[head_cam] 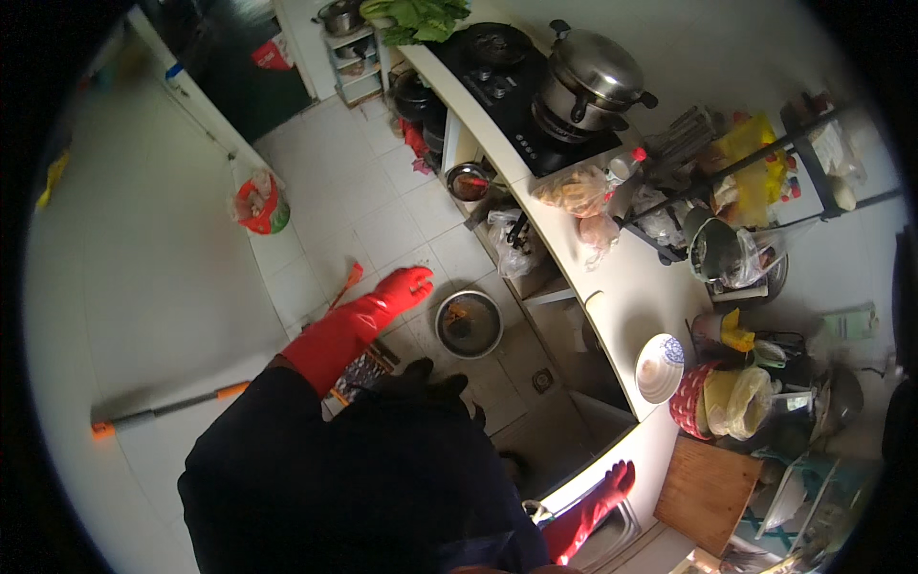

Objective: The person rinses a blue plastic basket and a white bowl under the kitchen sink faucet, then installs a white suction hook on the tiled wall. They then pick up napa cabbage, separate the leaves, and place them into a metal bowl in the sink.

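My left hand (pixel 407 285), in a long red rubber glove, is held out over the tiled floor with its fingers loosely curled and nothing visible in them. Just to its right, a round metal basin (pixel 470 324) on the floor holds cloudy liquid and an orange-and-dark thing I cannot make out. My right hand (pixel 618 482), in a matching red glove, reaches over the counter edge beside a metal sink (pixel 609 534). Its fingers are extended, with nothing seen in them. A white patterned bowl (pixel 658 369) sits on the counter beyond it. Dark sleeves and clothing hide much of the floor below.
A lidded steel pot (pixel 595 72) stands on the black gas hob (pixel 459 61). Open cabinets (pixel 559 294) line the floor's right side. A red-and-green bin (pixel 262 208) stands by the white wall. A wooden board (pixel 706 495) and a woven red basket (pixel 692 402) sit on the counter.
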A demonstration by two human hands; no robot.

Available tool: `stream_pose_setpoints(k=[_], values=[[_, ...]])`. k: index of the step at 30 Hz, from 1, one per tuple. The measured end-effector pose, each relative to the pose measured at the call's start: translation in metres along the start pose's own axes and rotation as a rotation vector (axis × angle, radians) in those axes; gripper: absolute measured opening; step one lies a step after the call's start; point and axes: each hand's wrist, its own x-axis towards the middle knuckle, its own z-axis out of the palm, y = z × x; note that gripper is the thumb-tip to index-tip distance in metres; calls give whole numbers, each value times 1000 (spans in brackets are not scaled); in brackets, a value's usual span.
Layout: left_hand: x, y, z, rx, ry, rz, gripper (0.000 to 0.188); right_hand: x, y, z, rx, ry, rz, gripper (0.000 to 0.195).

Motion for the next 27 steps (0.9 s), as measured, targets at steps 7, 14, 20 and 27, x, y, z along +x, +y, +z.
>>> stream_pose_setpoints(k=[7,14,20,27], values=[[-47,-31,-97,-264,187,29,39,41,8,112,-158,-300,-279,41],[-39,-23,-185,-116,388,-217,37,24,16,245,-243,-528,-314,35],[39,-117,-257,4,448,-330,44,13,54,369,-445,-579,-203,28],[148,-194,-387,-74,310,-362,47,-39,46,521,-1752,-1027,-482,21]])
